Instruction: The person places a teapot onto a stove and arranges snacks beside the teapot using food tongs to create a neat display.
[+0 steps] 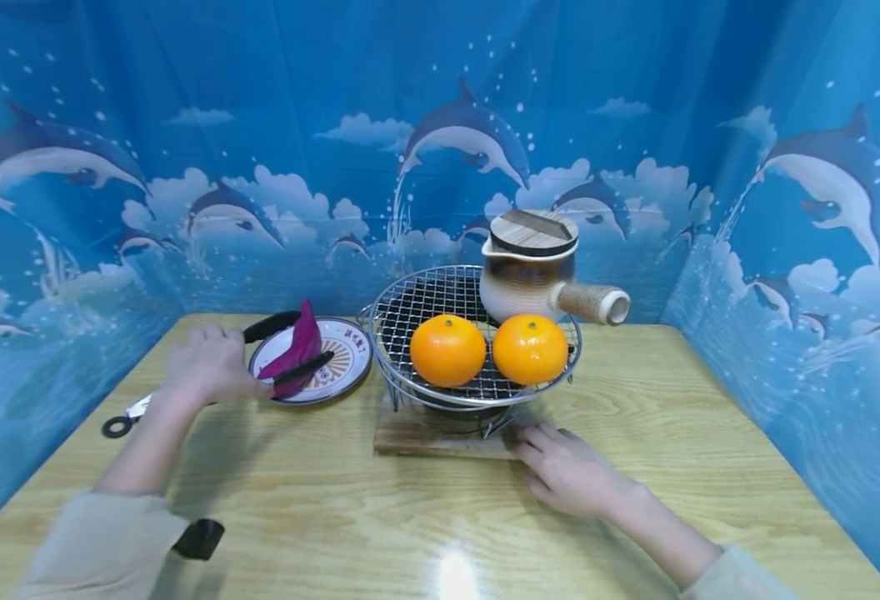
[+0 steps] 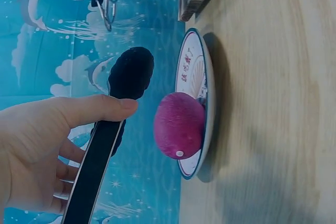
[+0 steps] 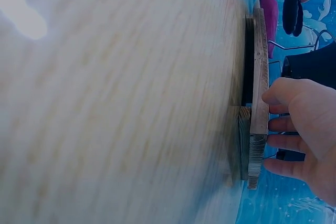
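My left hand (image 1: 211,362) grips a pair of tongs (image 2: 86,177) with black tips, the thumb lying along one arm. In the head view the tong arms spread to either side of a purple sweet potato (image 2: 179,124); both wrist views show them apart from it. The sweet potato lies on a white plate (image 1: 353,354) with a blue rim. With its fingertips my right hand (image 1: 571,467) touches the right end of a wooden board (image 1: 428,440). On that board stands a round wire-mesh grill (image 1: 417,308) over a dark stove.
Two oranges (image 1: 447,350) sit at the front of the mesh, and a lidded clay pot (image 1: 518,287) behind them has its handle pointing right. Scissors (image 1: 119,425) lie on the table left of the plate, partly hidden. A dolphin-print curtain (image 1: 297,125) surrounds the table.
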A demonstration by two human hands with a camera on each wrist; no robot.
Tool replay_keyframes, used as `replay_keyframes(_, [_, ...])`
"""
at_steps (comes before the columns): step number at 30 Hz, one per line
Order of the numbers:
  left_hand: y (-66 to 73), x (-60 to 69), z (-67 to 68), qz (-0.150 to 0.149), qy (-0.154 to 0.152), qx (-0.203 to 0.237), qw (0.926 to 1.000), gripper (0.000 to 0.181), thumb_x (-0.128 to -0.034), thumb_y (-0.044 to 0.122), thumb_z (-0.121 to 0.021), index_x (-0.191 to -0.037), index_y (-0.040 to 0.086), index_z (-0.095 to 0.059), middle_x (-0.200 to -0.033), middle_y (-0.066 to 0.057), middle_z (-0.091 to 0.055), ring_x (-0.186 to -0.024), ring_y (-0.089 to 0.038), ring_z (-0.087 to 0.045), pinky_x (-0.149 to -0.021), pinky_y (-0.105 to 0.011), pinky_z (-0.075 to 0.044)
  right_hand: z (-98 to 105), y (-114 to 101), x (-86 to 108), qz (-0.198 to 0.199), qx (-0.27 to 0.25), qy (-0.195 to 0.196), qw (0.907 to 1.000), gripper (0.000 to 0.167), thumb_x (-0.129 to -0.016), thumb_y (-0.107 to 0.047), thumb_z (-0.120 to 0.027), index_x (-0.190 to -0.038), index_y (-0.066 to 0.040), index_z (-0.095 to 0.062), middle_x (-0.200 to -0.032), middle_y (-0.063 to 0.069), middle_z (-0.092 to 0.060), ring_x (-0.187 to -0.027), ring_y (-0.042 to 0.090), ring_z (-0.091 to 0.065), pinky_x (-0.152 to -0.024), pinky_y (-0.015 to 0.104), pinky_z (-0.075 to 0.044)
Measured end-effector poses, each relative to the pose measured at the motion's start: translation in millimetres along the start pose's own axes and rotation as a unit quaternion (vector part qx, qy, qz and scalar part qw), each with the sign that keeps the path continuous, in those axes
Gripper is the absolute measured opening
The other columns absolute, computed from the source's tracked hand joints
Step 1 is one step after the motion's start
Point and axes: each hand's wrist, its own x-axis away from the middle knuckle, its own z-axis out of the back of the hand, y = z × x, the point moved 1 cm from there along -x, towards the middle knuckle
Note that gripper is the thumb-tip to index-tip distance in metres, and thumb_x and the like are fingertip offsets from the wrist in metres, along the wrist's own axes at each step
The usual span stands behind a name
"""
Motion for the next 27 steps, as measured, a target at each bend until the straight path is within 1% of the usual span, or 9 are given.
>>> replay_keyframes(3, [0.0, -1.2, -3.7, -0.001, 0.002, 0.001, 1.0, 0.104, -0.0546, 0.059, -0.078, -0.114, -0.018, -0.044, -0.104, -0.036, -0.043, -0.095, -0.048, -0.043, -0.067, -0.051, -0.045, 0, 0, 0.3, 0.0, 0.0, 0.001, 1.0, 0.035, -0.078, -0.021, -0.068, -0.111, -0.009, -0.063, -0.115, 0.008, -0.057, -0.105, 0.024, -0.054, -0.086, 0.041, -0.047])
replay_keyframes(7, [-0.9, -2.4, -10.5, 0.002, 0.009, -0.002, 1.0, 0.093, -0.0564, 0.056, -0.079, -0.107, -0.016, -0.047, -0.098, -0.031, -0.045, -0.09, -0.043, -0.045, -0.064, -0.047, -0.044, 0, 1, 0.7, 0.001, -0.001, 0.002, 1.0, 0.035, -0.078, -0.021, -0.068, -0.11, -0.009, -0.063, -0.114, 0.008, -0.057, -0.105, 0.024, -0.054, -0.086, 0.041, -0.048])
replay_keyframes(9, [-1.3, -2.4, -13.8, 0.007, 0.011, -0.001, 0.9999, 0.089, -0.057, 0.054, -0.08, -0.104, -0.015, -0.049, -0.095, -0.03, -0.046, -0.089, -0.042, -0.045, -0.064, -0.047, -0.044, 0, 0, 0.9, 0.0, -0.002, 0.0, 1.0, 0.035, -0.078, -0.021, -0.068, -0.11, -0.009, -0.063, -0.114, 0.007, -0.057, -0.104, 0.023, -0.054, -0.086, 0.041, -0.047])
replay_keyframes(13, [-1.4, -2.0, -19.5, 0.014, 0.007, -0.01, 0.9998, 0.087, -0.0576, 0.052, -0.08, -0.102, -0.015, -0.049, -0.094, -0.03, -0.046, -0.09, -0.044, -0.044, -0.065, -0.049, -0.044, 0, 0, 1.2, 0.0, -0.005, -0.002, 1.0, 0.035, -0.078, -0.021, -0.068, -0.111, -0.009, -0.063, -0.113, 0.008, -0.058, -0.104, 0.024, -0.054, -0.089, 0.042, -0.046])
replay_keyframes(18, [-0.6, -0.7, -25.3, 0.02, 0.016, -0.019, 0.9995, 0.079, -0.0606, 0.048, -0.08, -0.099, -0.014, -0.049, -0.089, -0.027, -0.046, -0.088, -0.042, -0.045, -0.064, -0.049, -0.042, -1, 0, 1.3, 0.001, -0.004, -0.002, 1.0, 0.035, -0.078, -0.021, -0.068, -0.11, -0.008, -0.063, -0.114, 0.008, -0.058, -0.105, 0.024, -0.054, -0.09, 0.043, -0.045])
replay_keyframes(21, [-1.0, 0.0, -27.5, 0.025, 0.017, -0.016, 0.9994, 0.078, -0.0612, 0.046, -0.08, -0.099, -0.014, -0.049, -0.089, -0.026, -0.046, -0.086, -0.041, -0.044, -0.064, -0.049, -0.042, -1, -1, 1.3, -0.001, -0.004, -0.003, 1.0, 0.035, -0.078, -0.021, -0.068, -0.111, -0.008, -0.063, -0.115, 0.008, -0.057, -0.105, 0.024, -0.054, -0.089, 0.042, -0.046])
replay_keyframes(27, [-2.0, 0.3, -30.3, 0.037, 0.0, -0.015, 0.9992, 0.084, -0.061, 0.047, -0.079, -0.104, -0.017, -0.047, -0.091, -0.028, -0.045, -0.089, -0.043, -0.044, -0.067, -0.052, -0.042, 0, -1, 1.1, -0.003, -0.005, -0.006, 1.0, 0.035, -0.078, -0.021, -0.067, -0.111, -0.009, -0.063, -0.115, 0.008, -0.057, -0.106, 0.024, -0.054, -0.088, 0.042, -0.047])
